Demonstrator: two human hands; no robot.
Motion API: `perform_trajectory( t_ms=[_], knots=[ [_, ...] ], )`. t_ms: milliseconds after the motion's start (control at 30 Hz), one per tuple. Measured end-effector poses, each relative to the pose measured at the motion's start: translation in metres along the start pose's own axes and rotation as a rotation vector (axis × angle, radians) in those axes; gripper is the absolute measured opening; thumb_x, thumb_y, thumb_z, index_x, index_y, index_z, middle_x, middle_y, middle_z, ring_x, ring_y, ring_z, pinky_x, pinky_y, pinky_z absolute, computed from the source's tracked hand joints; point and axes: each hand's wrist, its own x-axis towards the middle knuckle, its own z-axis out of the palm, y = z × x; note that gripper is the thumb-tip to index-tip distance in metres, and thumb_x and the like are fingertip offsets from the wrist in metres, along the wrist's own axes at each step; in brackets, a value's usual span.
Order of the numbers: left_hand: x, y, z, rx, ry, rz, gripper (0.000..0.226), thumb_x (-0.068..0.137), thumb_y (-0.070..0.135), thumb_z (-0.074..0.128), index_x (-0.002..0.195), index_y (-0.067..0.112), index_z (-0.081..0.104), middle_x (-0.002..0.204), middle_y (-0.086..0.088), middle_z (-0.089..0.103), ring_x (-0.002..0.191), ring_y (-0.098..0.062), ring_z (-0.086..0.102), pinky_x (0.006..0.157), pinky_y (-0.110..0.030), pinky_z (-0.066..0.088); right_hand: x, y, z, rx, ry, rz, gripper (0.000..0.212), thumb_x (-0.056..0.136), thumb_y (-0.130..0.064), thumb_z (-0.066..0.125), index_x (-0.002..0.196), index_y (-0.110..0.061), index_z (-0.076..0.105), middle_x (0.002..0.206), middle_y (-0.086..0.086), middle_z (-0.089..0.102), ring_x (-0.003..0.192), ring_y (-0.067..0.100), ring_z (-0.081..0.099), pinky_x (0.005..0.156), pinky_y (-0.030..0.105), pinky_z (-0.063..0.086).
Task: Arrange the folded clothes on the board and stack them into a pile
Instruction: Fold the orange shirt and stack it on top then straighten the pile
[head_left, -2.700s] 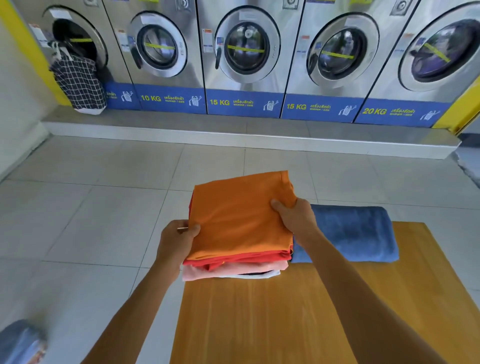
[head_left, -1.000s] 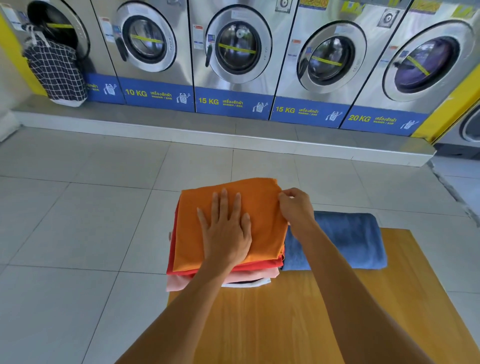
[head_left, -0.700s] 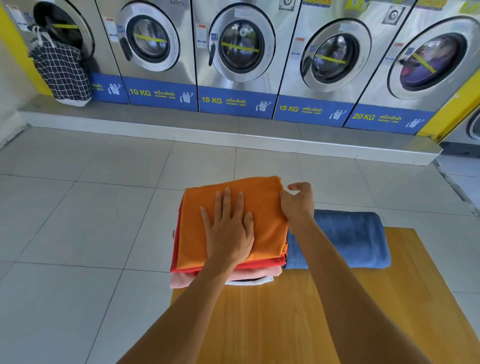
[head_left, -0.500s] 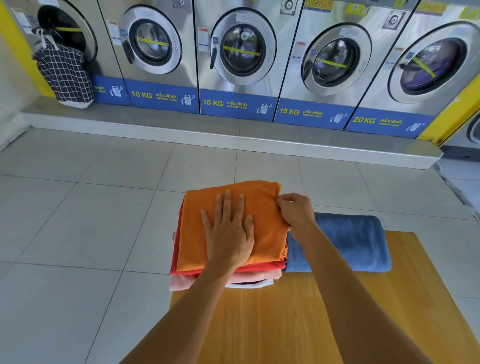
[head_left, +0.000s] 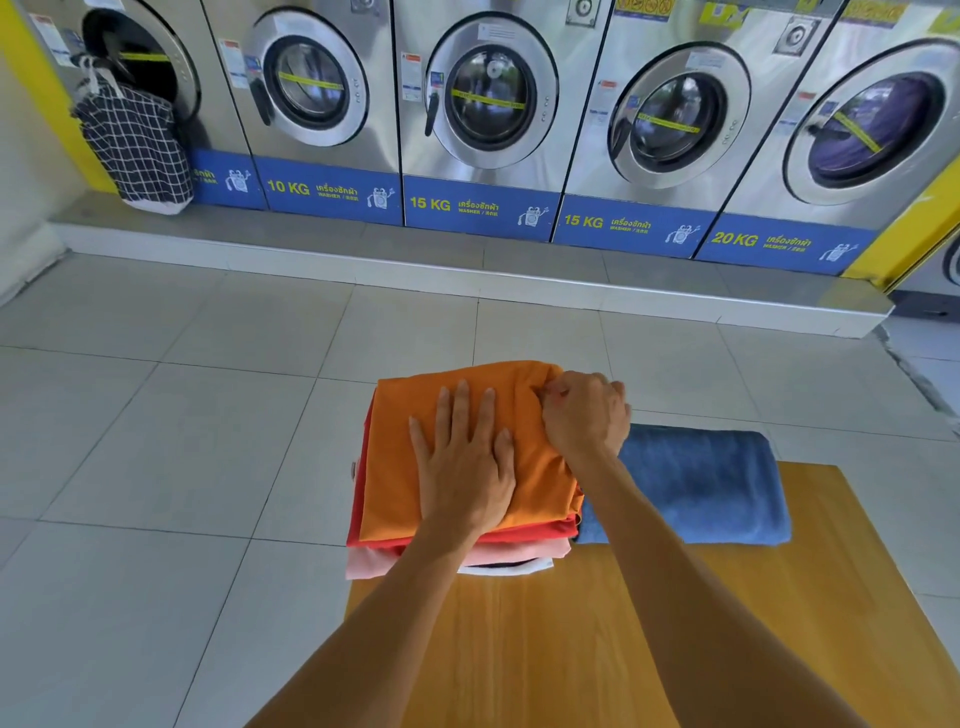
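A pile of folded clothes sits at the far left corner of the wooden board (head_left: 649, 623). An orange garment (head_left: 405, 467) lies on top, with red (head_left: 519, 532), pink (head_left: 374, 564) and white layers under it. My left hand (head_left: 465, 467) lies flat on the orange garment with straight fingers. My right hand (head_left: 584, 415) pinches the orange garment's far right corner with curled fingers. A folded blue towel (head_left: 701, 483) lies on the board right beside the pile.
A row of steel washing machines (head_left: 488, 104) stands on a raised grey step (head_left: 467, 260) across the tiled floor. A black checked laundry bag (head_left: 132, 140) hangs at the leftmost machine's open door. The board's near half shows bare wood.
My left hand moved from the pile's left edge onto the top and now presses flat. My right hand stayed at the far right corner and has curled tighter on the orange cloth.
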Motion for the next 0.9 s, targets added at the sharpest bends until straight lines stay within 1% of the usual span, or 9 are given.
perform_trajectory(
  t_ms=[100,200,267,333,467,567,667,767,900],
  knots=[
    [0.0,0.0,0.001,-0.002,0.004,0.0,0.063,0.098,0.057,0.012,0.155,0.029,0.013,0.163,-0.002,0.014,0.15,-0.028,0.01,0.117,-0.059,0.009,0.002,-0.007,0.001,0.144,-0.129,0.059,0.049,0.097,-0.049,0.045,0.063,-0.016,0.059,0.062,0.001,0.058,0.066,0.025,0.062,0.058,0.032,0.046],
    [0.001,0.0,0.002,0.0,0.011,0.0,0.064,0.098,0.057,0.011,0.155,0.029,0.015,0.163,-0.003,0.015,0.15,-0.028,0.011,0.116,-0.06,0.01,-0.002,-0.016,0.007,0.105,-0.178,0.043,0.049,0.085,-0.063,0.052,0.063,-0.02,0.054,0.06,-0.002,0.054,0.059,0.02,0.056,0.058,0.033,0.048],
    [0.0,-0.001,0.002,0.0,0.008,0.004,0.063,0.098,0.057,0.012,0.155,0.029,0.014,0.163,-0.003,0.014,0.15,-0.028,0.011,0.117,-0.059,0.009,-0.001,-0.019,0.009,0.078,-0.224,0.034,0.031,0.087,-0.044,0.059,0.074,-0.015,0.056,0.067,0.0,0.055,0.066,0.021,0.058,0.061,0.034,0.051],
    [0.0,-0.001,0.002,-0.006,0.007,-0.003,0.064,0.098,0.057,0.012,0.155,0.029,0.012,0.163,-0.002,0.014,0.15,-0.027,0.01,0.117,-0.059,0.009,0.005,-0.021,0.006,0.29,-0.272,0.085,0.017,0.088,-0.022,0.06,0.078,-0.008,0.061,0.07,0.004,0.056,0.066,0.02,0.055,0.063,0.035,0.049],
    [0.0,-0.002,0.0,-0.023,0.012,-0.016,0.064,0.098,0.058,0.014,0.155,0.029,0.013,0.162,-0.002,0.017,0.15,-0.027,0.013,0.117,-0.058,0.01,0.004,-0.02,0.0,0.696,-0.387,0.306,0.008,0.09,-0.016,0.06,0.087,-0.018,0.067,0.089,0.006,0.068,0.084,0.026,0.063,0.082,0.043,0.055],
    [-0.002,0.001,0.0,-0.022,0.015,-0.007,0.062,0.099,0.057,0.014,0.154,0.029,0.016,0.162,-0.002,0.017,0.15,-0.027,0.012,0.117,-0.059,0.01,0.011,-0.02,0.007,0.586,-0.349,0.362,0.016,0.097,-0.023,0.047,0.094,-0.012,0.06,0.084,0.009,0.063,0.07,0.02,0.055,0.064,0.031,0.047],
    [-0.003,0.001,0.0,-0.017,0.004,-0.009,0.063,0.098,0.057,0.011,0.155,0.029,0.012,0.163,-0.001,0.014,0.151,-0.026,0.009,0.117,-0.059,0.009,0.023,-0.029,0.015,0.421,-0.281,0.191,0.035,0.101,-0.039,0.045,0.083,-0.012,0.057,0.071,0.003,0.057,0.061,0.016,0.052,0.053,0.027,0.041],
    [-0.003,0.001,0.0,-0.021,0.003,-0.014,0.064,0.098,0.057,0.012,0.155,0.029,0.012,0.163,-0.001,0.014,0.151,-0.026,0.009,0.117,-0.058,0.009,0.035,-0.032,0.024,0.36,-0.245,0.107,0.04,0.102,-0.03,0.047,0.07,-0.01,0.058,0.067,0.004,0.058,0.066,0.02,0.057,0.057,0.028,0.046],
    [-0.004,0.002,0.0,-0.019,0.015,-0.014,0.063,0.099,0.056,0.017,0.155,0.028,0.014,0.162,-0.002,0.016,0.15,-0.026,0.011,0.117,-0.058,0.01,0.042,-0.027,0.032,0.474,-0.227,0.174,0.017,0.101,-0.023,0.05,0.097,-0.015,0.065,0.087,0.001,0.065,0.071,0.014,0.059,0.071,0.035,0.055]
  ],
)
